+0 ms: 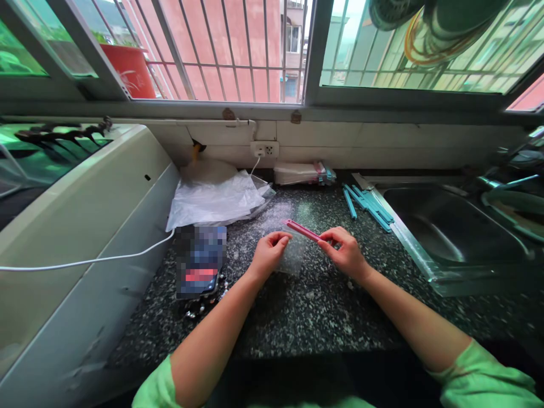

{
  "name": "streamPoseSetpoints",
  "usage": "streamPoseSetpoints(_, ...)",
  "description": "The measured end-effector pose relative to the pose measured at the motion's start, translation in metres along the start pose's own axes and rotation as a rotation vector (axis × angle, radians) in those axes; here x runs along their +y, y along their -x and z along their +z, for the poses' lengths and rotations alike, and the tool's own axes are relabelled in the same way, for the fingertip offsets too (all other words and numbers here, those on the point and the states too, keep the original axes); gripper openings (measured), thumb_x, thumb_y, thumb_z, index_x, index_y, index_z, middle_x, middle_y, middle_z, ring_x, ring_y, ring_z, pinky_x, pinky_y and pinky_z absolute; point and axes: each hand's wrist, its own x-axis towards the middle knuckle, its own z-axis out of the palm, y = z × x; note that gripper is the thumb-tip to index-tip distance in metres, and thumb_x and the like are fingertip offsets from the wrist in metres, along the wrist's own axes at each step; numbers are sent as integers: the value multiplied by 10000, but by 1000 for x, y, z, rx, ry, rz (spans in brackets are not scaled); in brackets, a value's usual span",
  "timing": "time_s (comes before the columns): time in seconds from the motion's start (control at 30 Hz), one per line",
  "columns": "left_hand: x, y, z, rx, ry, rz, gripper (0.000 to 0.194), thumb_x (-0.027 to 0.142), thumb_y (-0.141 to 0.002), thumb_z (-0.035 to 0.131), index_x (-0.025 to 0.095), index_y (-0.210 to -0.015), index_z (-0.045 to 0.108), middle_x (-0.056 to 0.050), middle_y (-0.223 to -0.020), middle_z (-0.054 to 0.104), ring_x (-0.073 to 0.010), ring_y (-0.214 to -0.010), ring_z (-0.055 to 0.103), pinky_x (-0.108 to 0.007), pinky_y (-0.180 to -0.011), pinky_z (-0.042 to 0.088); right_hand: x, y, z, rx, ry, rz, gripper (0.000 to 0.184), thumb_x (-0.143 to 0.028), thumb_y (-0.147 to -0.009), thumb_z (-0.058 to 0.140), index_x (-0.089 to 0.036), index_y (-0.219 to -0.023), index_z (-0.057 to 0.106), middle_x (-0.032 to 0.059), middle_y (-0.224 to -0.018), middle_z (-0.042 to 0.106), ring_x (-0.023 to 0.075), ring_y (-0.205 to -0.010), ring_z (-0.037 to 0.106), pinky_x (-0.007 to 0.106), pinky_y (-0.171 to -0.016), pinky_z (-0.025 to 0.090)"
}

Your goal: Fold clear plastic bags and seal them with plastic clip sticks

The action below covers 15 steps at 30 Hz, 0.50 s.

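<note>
At the right hand (343, 249), a pink strip (302, 230) slants — leftward and forward.

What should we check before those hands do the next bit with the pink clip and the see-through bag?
1. Right hand has the pink clip: ok, pinched near one end.
2. Left hand has the bag: ok, its fingers look pinched on it.
3. Clip shut across the bag: cannot tell, the bag is too faint there.
4. Bag free of holes: cannot tell, it is too see-through.
5. Phone out of the way: ok, it lies to the left of the left hand.
6. Blue clips all in one neat row: not ok, they lie at different angles by the sink.
</note>
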Motion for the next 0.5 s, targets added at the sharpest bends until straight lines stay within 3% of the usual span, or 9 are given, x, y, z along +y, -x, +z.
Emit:
streamPoseSetpoints(0.27, 10, 4, 1, -60, 128, 5, 282, 413, -579, 682, 141, -603, 611, 58, -474, 442, -69, -483, 343, -222, -506, 281, -7, 3, 9, -266, -493, 416, 332, -491, -700, 619, -161, -733, 613, -30, -583, 518, 87, -534, 420, 227, -509, 330)
streamPoseSetpoints(0.37, 12, 5, 1, -106, 176, 7, 302, 420, -553, 713, 138, -588, 611, 56, -477, 451, -65, -486, 338, -223, -509, 271, -6, 1, 10, -328, -619, 492, 358, -506, -674, 637, -149, -696, 609, -43, -559, 477, 72, -522, 388, 222, -514, 302)
streamPoseSetpoints(0.5, 12, 4, -1, -108, 212, -39, 315, 368, -520, 746, 137, -721, 672, 27, -576, 556, -75, -525, 391, -228, -523, 290, 1, 1, 12, -333, -727, 563, 384, -524, -652, 649, -144, -638, 595, -39, -552, 471, 68, -515, 379, 220, -498, 274)
